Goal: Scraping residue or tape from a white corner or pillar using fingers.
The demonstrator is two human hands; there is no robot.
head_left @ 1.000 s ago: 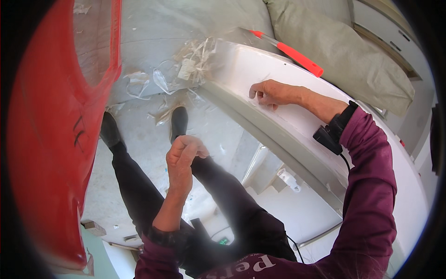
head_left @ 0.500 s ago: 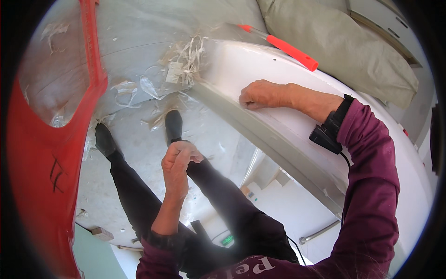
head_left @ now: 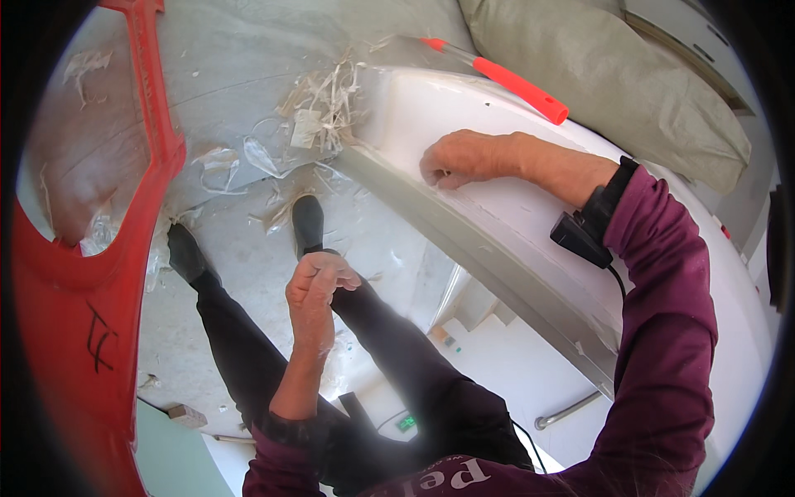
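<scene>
My right hand [head_left: 464, 159] is closed and rests against the inner face of a long white moulded panel [head_left: 530, 219]. Whatever may lie under its fingers is hidden. Lower and to the left, my left hand [head_left: 320, 286] hangs in front of my legs, its fingers curled together and nothing showing in them. On the panel's far rim, beyond my right hand, lies a tool with a red-orange handle [head_left: 522, 91] and a thin shaft; its tip is blurred. A grey-green flange [head_left: 480, 248] runs along the panel's near edge.
A red moulded part [head_left: 74, 331] with a large opening stands at the left. Torn strips and film scraps [head_left: 327, 108] heap by the panel's far end, with more on the dusty floor [head_left: 240, 290]. Behind the panel lies an olive cover [head_left: 613, 83]. A metal bar [head_left: 567, 410] sits low right.
My right hand has shifted slightly left along the white panel, still closed. My left hand has barely moved. The red part appears a little further left in the view.
</scene>
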